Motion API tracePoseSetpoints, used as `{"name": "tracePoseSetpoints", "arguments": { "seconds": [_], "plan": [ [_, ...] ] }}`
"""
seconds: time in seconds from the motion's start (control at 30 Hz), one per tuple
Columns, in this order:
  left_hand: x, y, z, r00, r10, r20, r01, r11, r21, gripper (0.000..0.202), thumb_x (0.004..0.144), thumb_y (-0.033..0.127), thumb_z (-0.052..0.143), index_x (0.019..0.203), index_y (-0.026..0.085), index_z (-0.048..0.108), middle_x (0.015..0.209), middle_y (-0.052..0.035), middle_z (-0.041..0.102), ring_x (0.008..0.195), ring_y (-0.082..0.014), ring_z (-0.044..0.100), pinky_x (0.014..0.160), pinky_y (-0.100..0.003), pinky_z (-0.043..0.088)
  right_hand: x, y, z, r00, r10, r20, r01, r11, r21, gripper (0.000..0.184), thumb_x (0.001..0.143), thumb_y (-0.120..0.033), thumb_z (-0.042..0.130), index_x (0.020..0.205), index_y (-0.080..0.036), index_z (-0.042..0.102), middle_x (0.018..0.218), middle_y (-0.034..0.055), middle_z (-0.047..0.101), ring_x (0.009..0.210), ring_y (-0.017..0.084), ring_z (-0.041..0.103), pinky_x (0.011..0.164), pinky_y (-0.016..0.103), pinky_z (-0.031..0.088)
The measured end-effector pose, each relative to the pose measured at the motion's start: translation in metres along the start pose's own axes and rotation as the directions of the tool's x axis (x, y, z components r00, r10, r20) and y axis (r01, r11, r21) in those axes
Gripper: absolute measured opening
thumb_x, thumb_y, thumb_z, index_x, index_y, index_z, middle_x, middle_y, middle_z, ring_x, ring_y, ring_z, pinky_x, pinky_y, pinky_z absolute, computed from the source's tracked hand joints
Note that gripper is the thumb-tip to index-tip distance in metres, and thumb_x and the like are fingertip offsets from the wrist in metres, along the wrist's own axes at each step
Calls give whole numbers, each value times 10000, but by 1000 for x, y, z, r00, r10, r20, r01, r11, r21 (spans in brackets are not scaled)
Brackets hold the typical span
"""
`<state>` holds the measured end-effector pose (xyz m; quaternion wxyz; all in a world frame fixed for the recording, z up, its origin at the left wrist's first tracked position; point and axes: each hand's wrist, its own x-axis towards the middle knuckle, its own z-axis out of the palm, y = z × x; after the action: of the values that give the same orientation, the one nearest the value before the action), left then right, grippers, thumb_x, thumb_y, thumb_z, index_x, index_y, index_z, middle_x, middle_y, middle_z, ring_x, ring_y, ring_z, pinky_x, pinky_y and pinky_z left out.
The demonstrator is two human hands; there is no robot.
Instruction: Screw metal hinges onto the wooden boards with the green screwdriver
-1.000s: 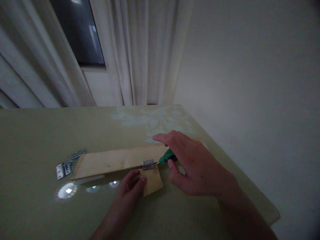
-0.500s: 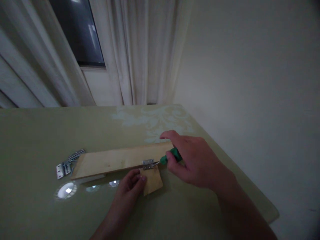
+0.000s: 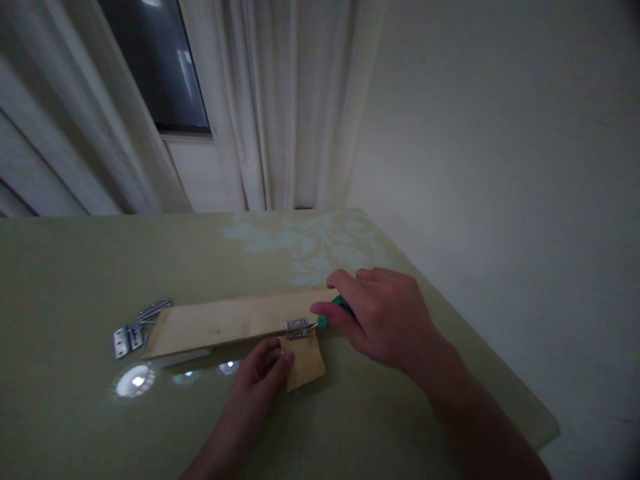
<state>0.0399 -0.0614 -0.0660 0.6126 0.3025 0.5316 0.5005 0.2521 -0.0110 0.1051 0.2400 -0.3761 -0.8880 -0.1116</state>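
Note:
A metal hinge (image 3: 297, 327) bridges the front edge of a long wooden board (image 3: 220, 321) and a small square wooden piece (image 3: 305, 361). My left hand (image 3: 263, 375) pinches the left side of that small piece between thumb and fingers. Wrapped around the green handle of a screwdriver (image 3: 323, 322) is my right hand (image 3: 383, 317), which hides most of the handle. The short shaft points left, and its tip meets the right side of the hinge; the screw there is too small to make out.
Several loose hinges (image 3: 128, 338) lie at the board's left end. Under the board's front left part is a pale block (image 3: 184, 357). The green table (image 3: 90, 267) has its right edge close to a bare wall (image 3: 500, 167). Curtains (image 3: 310, 100) hang behind.
My right hand has turned on the screwdriver handle, its thumb now further left and its fingers curled more. My left hand, the board and the hinge have stayed in place.

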Motion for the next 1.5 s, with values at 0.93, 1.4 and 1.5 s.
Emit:
{"name": "tracePoseSetpoints", "arguments": {
  "seconds": [0.93, 1.4, 1.5],
  "plan": [
    [5, -6, -4, 1000, -6, 28, 6, 1000, 10, 738, 634, 692, 1025, 1088, 176, 759, 959, -100, 831, 896, -263, 790, 752, -298, 599, 0, 1, 1, 999, 6, 41, -9, 997, 74, 317, 1128, -293, 450, 1297, -174, 690, 1042, 111, 804, 957, 261, 718, 813, 359, 508],
    [1, -3, -2, 1000, -2, -6, 2, 1000, 27, 717, 628, 701, 1016, 1070, 186, 786, 945, -99, 831, 900, -276, 789, 741, -309, 599, 1, 3, 4, 999, 45, -4, -45, 999, 13, 369, 1137, -309, 460, 1369, -129, 685, 978, 113, 790, 901, 266, 690, 806, 381, 525],
    [1, -2, -1, 1000, -9, -10, 9, 1000, 1, 712, 591, 686, 1037, 1032, 190, 779, 893, -79, 818, 859, -262, 781, 727, -303, 595, 1, 2, 3, 998, -58, 25, 53, 984, 172, 494, 1096, -243, 435, 1562, -145, 565, 1149, 116, 787, 1030, 266, 703, 881, 389, 555]
  ]
}}
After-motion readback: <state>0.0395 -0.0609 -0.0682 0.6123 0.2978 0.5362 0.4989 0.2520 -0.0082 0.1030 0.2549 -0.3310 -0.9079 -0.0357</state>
